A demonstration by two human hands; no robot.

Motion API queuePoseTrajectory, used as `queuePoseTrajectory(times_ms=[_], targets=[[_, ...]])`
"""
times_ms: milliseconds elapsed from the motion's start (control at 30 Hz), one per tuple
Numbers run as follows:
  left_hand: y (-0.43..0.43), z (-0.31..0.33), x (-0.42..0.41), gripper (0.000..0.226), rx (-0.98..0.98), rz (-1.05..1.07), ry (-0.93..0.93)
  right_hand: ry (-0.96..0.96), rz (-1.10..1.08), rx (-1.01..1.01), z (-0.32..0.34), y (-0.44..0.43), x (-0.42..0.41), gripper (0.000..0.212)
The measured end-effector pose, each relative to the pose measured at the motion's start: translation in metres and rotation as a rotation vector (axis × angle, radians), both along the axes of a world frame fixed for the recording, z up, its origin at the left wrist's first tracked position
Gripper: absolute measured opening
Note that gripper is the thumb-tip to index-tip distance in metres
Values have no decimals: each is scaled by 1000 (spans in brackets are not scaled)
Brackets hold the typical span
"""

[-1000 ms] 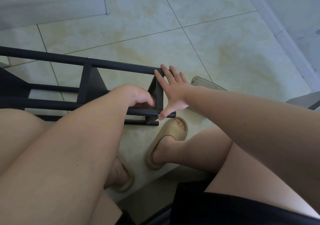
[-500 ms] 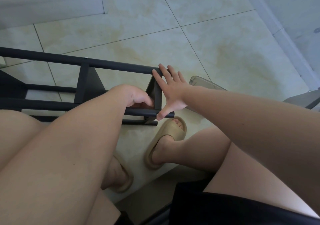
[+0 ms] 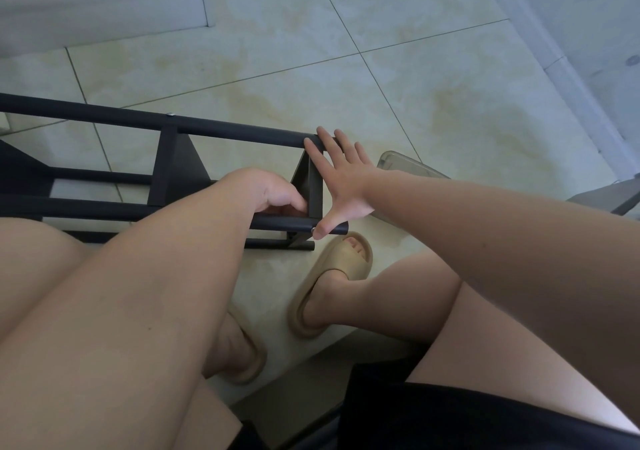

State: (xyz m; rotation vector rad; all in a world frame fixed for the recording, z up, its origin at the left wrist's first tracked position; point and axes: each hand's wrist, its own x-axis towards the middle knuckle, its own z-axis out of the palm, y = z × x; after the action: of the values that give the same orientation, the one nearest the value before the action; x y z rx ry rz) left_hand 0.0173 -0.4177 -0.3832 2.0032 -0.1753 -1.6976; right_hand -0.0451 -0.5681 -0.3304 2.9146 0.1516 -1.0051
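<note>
A black metal rack frame (image 3: 166, 169) lies on its side on the tiled floor, its long tubes running left to right. My left hand (image 3: 266, 193) reaches inside the frame's right end, fingers curled down by the near tube; whether they hold something small there is hidden. My right hand (image 3: 341, 181) is spread flat against the frame's end, fingers up on the far tube and thumb on the near tube's tip.
My feet in tan slippers (image 3: 332, 283) stand just in front of the frame. A clear plastic container (image 3: 405, 165) lies on the floor behind my right wrist. A white baseboard (image 3: 104, 9) runs at the back left, a wall (image 3: 588, 33) at the right.
Both hands stay at the frame's right end. Only the view has shifted slightly.
</note>
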Motion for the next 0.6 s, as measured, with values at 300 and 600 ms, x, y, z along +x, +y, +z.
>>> queuePoseTrajectory(times_ms=[300,600], targets=[[1,0,0,14,-58,30,35,2,-3,4,-1,-1,1,162],[3,-2,0,15,-101,42,45,-2,-6,17,-5,-3,0,162]])
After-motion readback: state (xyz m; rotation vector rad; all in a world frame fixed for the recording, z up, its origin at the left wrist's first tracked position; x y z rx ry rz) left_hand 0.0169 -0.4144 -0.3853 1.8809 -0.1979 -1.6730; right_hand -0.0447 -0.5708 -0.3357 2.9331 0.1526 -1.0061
